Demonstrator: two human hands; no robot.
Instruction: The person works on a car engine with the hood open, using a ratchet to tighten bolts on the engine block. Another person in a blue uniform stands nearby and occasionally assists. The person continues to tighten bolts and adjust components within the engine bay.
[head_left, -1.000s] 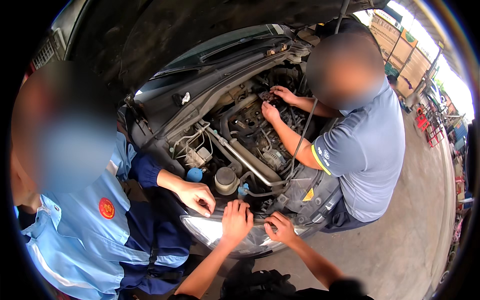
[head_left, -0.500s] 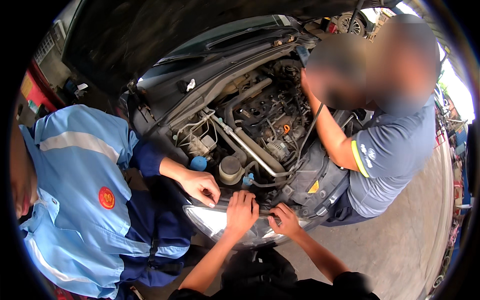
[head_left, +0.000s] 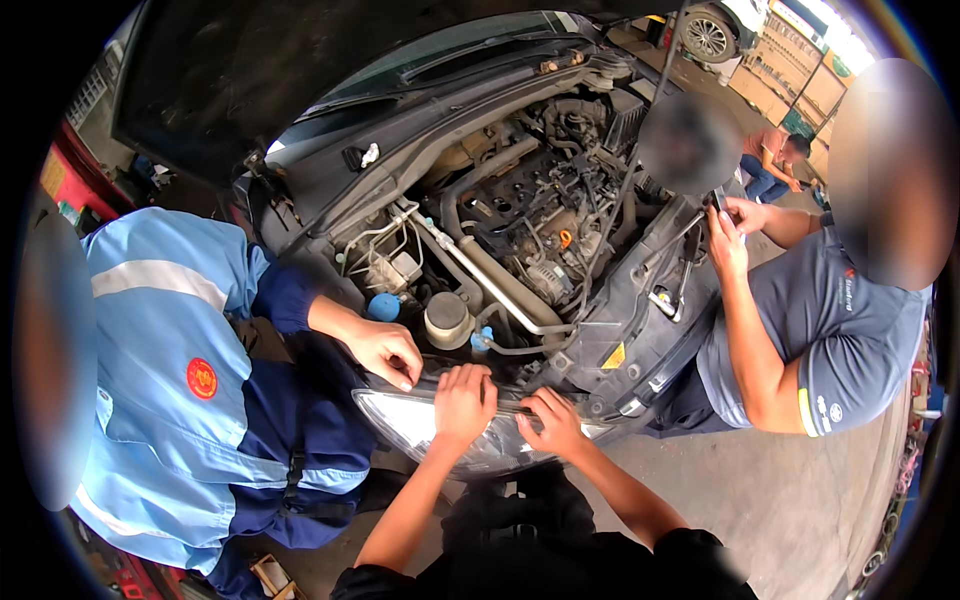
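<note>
At the car's front edge, my left hand [head_left: 463, 405] rests palm-down above the headlight [head_left: 398, 418], fingers slightly bent and lying on the edge. Just to its right, my right hand [head_left: 548, 420] touches the same edge with curved, spread fingers and holds nothing. Beyond them lies the open engine bay [head_left: 515, 210], with a round reservoir [head_left: 446, 318], blue caps [head_left: 383, 306], pipes and hoses. A co-worker's hand [head_left: 385, 350] in a navy sleeve rests just left of my left hand.
A co-worker in light blue [head_left: 165, 390] stands at left. One in grey [head_left: 830, 350] stands at right, a dark object [head_left: 716, 203] in their hands. The raised hood [head_left: 230, 70] hangs overhead. Behind, a person squats [head_left: 770, 160] below another car [head_left: 705, 35].
The grey-shirted co-worker has drawn back rightward from the engine, now holding a dark object outside the bay. A squatting person has come into view behind. My hands stay on the front edge.
</note>
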